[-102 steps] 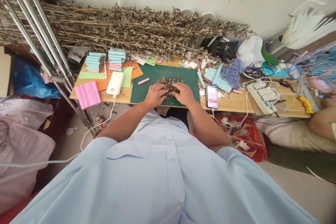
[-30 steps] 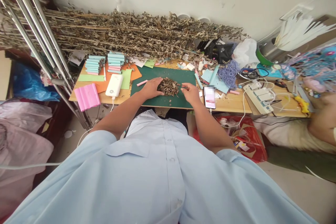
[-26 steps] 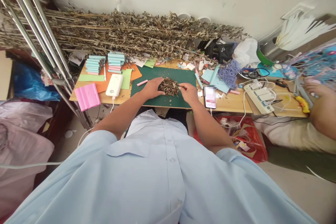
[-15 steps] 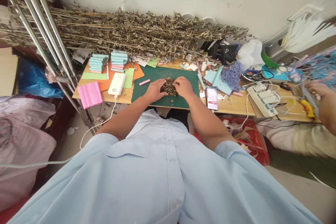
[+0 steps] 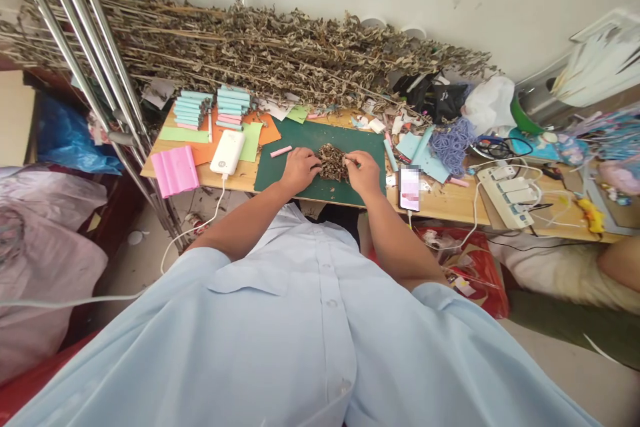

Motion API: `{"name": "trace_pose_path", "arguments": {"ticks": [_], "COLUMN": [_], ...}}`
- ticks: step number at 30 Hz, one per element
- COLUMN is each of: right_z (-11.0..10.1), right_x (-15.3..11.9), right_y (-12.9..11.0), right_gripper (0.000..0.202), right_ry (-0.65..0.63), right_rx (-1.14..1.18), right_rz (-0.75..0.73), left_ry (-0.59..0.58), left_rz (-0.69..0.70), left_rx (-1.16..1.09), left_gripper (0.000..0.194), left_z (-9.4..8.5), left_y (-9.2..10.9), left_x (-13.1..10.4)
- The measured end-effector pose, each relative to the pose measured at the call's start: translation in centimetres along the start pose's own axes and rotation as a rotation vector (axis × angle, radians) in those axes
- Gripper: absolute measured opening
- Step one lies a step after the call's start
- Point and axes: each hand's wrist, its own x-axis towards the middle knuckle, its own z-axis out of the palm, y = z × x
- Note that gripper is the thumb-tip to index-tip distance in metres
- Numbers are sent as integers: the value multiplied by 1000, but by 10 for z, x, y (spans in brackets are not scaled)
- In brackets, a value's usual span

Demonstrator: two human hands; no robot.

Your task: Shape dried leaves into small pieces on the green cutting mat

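A small heap of dried brown leaves (image 5: 332,163) lies on a dark green cutting mat (image 5: 273,172), between my two hands. My left hand (image 5: 300,170) rests at the heap's left edge, palm down, its slightly bent fingers reaching to the leaves without gripping them. On the other side, my right hand (image 5: 363,172) is closed in a pinch at the heap's right edge, with bits of dried leaf at the fingertips. A pink paper roll (image 5: 281,151) lies on the mat beyond my left hand.
Long dried stalks (image 5: 250,47) fill the back. Blue rolls (image 5: 233,103), a white power bank (image 5: 227,152) and pink paper (image 5: 175,171) lie left. Rightward are a phone (image 5: 409,188), purple cord (image 5: 453,140) and power strip (image 5: 506,197). Metal legs (image 5: 95,47) stand left.
My right hand has drawn slightly away from the heap, and my left fingers have come closer together. The other person's hand at the far right has left the table. The view has shifted a little.
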Motion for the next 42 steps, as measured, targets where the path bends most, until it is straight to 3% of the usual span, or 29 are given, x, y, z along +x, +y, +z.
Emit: {"name": "trace_pose_path", "arguments": {"ticks": [7, 16, 23, 32, 42], "right_z": [5, 23, 28, 24, 18], "right_x": [-25, -25, -22, -21, -22], "right_y": [-7, -29, -27, -23, -19], "right_gripper": [23, 34, 41, 47, 45], "right_ry": [36, -98, -74, -63, -5], "right_rx": [100, 423, 417, 552, 635], "right_rz": [12, 126, 163, 259, 397], "left_ry": [29, 33, -10, -55, 41], "left_rz": [44, 44, 91, -19, -195], "left_rx": [-127, -228, -208, -329, -387], "left_gripper": [13, 17, 24, 20, 19], "left_z": [0, -3, -5, -9, 2], "left_y": [7, 16, 23, 29, 22], "left_x": [2, 8, 7, 7, 14]}}
